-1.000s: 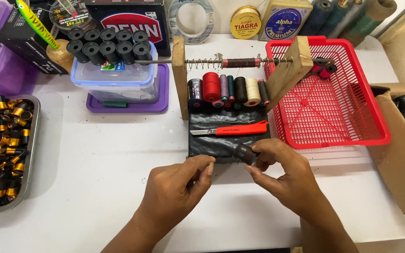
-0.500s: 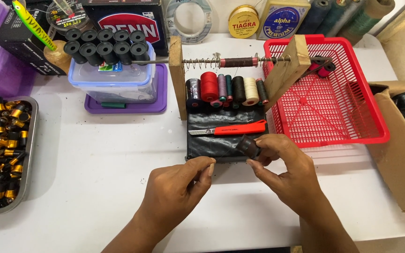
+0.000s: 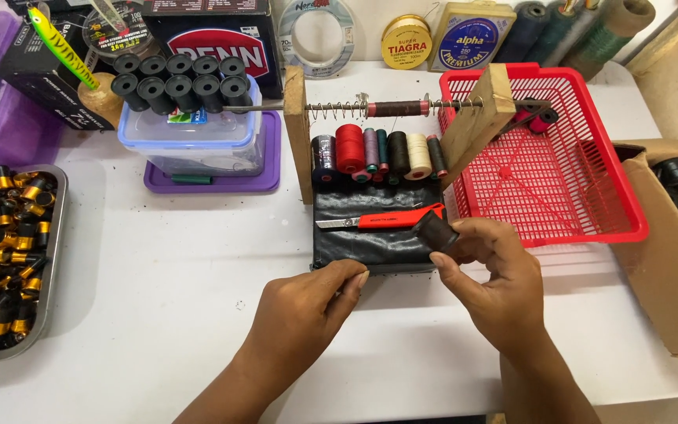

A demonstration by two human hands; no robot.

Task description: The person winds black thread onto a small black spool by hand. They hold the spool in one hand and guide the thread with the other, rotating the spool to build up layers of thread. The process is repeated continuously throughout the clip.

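My right hand [image 3: 486, 283] grips a small dark brown spool [image 3: 435, 232], lifted just over the right end of a black mat [image 3: 370, 243]. My left hand [image 3: 308, 310] has its fingertips pinched together at the mat's front edge; whether a thread is between them is too fine to tell. A red-handled utility knife [image 3: 390, 221] lies across the mat. Behind it, a wooden frame [image 3: 297, 133] carries a metal rod with a spring and a wound brown bobbin [image 3: 398, 108]. A row of coloured thread spools [image 3: 378, 153] stands under the rod.
A red plastic basket [image 3: 590, 212] sits at the right, a cardboard box [image 3: 668, 251] beyond it. A metal tray [image 3: 52, 259] of black-and-gold spools is at the left. A clear tub [image 3: 198, 145] topped with black spools stands on a purple lid. Line reels and boxes line the back.
My right hand has lifted the dark spool slightly up and toward the knife's end. My left hand has stayed pinched at the mat's front edge.
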